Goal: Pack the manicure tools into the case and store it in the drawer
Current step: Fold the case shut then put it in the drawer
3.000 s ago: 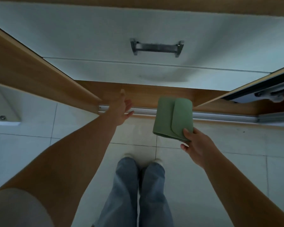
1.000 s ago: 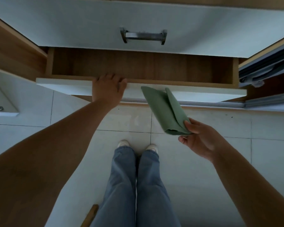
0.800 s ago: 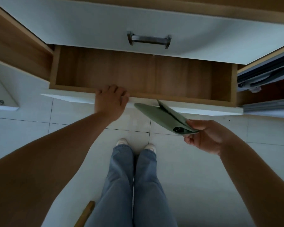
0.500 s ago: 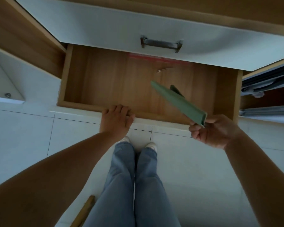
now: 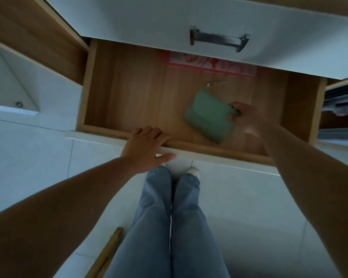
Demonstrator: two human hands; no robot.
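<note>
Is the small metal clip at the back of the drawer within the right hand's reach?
Probably yes: the small metal clip lies bare just beyond the green case, but the right hand grips that case.

Closed green case [image 5: 208, 115] inside open wooden drawer [image 5: 133, 93]

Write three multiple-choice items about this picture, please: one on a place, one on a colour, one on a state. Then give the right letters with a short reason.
1. Where is the case?
A. on the floor
B. inside the open drawer
C. on the upper drawer's handle

2. What colour is the case?
A. red
B. black
C. green

3. What does the left hand do?
A. grips the drawer front
B. hangs free
C. holds the case

Key: B, the case lies within the drawer. C, it is pale green. A, the left hand curls over the front edge; the right hand holds the case.
</note>
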